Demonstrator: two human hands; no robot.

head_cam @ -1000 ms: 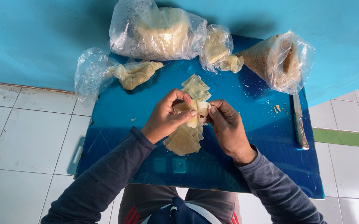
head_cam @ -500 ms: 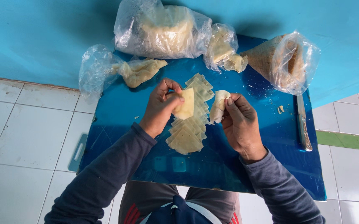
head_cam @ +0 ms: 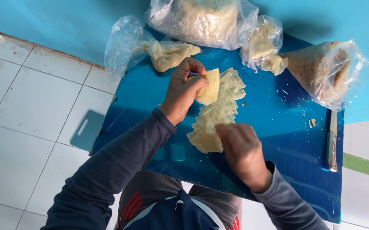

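Head camera, looking down: the left hand (head_cam: pixel 183 91) is raised over a glossy blue board (head_cam: pixel 278 140), its thumb and fingers pinched closed on one pale square dough wrapper (head_cam: pixel 209 86). That sheet sits at the fingertips, standing nearly on edge, its flat face turned toward the right.

Just below and to the right of those fingers runs a fanned row of dough wrappers (head_cam: pixel 218 113), overlapping like shingles. Its long axis goes diagonally, from the far end near the plastic bags down toward the person's body. The right hand (head_cam: pixel 242 149) rests on the near end of that row, fingers curled down onto the bottom sheets; they touch the stack, but whether they grip a sheet or only press on it I cannot tell, since the back of the hand hides the tips. So the right hand is on the row, while the left holds its single sheet just beside the row's upper half, not touching it.

Beyond the left fingertips lies a twisted lump of dough (head_cam: pixel 169 54) in an open clear bag. Farther on sit a large bag of pale filling (head_cam: pixel 201 19), a smaller bag of dough (head_cam: pixel 265 44) and a cone-shaped bag of brownish crumb (head_cam: pixel 321 70). A knife (head_cam: pixel 332 142) lies well off to the right, along the board's edge.
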